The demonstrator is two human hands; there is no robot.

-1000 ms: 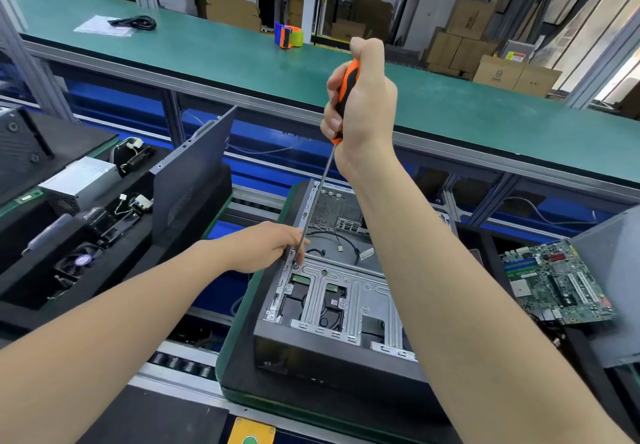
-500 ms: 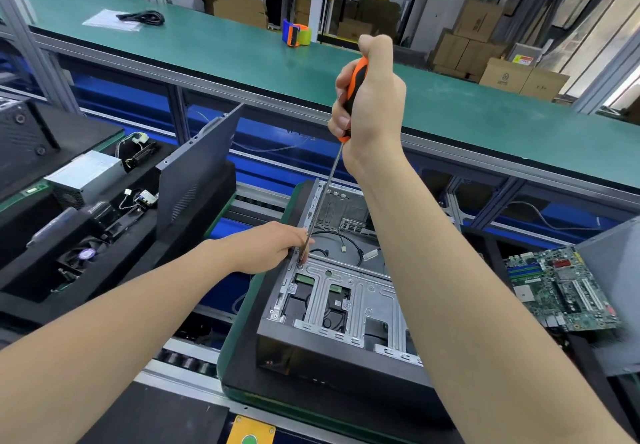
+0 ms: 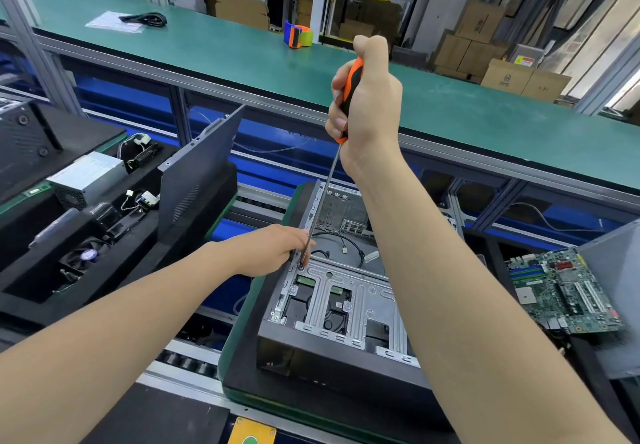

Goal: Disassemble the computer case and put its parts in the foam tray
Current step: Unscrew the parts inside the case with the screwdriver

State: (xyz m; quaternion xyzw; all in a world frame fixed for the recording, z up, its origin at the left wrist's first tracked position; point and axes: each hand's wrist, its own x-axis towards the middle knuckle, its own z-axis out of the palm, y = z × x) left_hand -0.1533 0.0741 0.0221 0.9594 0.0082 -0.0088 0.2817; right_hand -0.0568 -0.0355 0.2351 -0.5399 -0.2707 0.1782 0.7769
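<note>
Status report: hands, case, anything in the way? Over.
Right hand grips screwdriver, tip down at computer case left rail. Left hand on that rail beside tip. Case open-topped. Black cable inside, clear of tip.

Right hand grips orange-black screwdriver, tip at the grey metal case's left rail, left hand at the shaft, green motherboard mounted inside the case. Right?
No: the green motherboard lies outside the grey metal case, to its right, per the head view. The rest holds.

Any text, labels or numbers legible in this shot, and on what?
Nothing can be read.
Power supply label: too small.
Cardboard box logo: blurred.
Yellow sticker on another box: blurred.
Motherboard markings: too small.
</note>
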